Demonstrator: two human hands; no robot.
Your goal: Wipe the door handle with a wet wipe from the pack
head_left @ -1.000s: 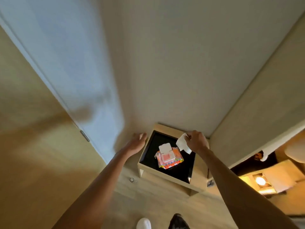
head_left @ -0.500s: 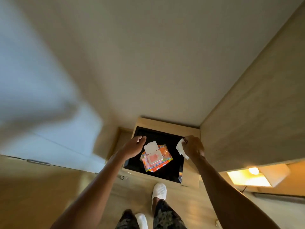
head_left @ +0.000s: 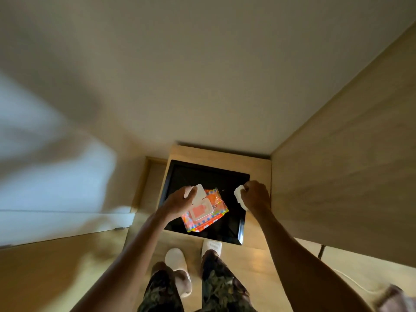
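Right hand (head_left: 257, 195) grips a wipe (head_left: 239, 195); left hand (head_left: 180, 200), fingers loosely curled, touches the pack (head_left: 207, 210) lid. Next: shut lid, go to handle.

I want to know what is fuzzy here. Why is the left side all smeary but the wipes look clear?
Head view: the pale door on the left is smeared by motion blur, while the pack of wipes and both hands, left hand and right hand, look fairly sharp; straight walls bend from the wide lens.

left hand (head_left: 180, 200) on pack (head_left: 206, 210) lid | right hand (head_left: 257, 195) clutching wipe (head_left: 239, 195)
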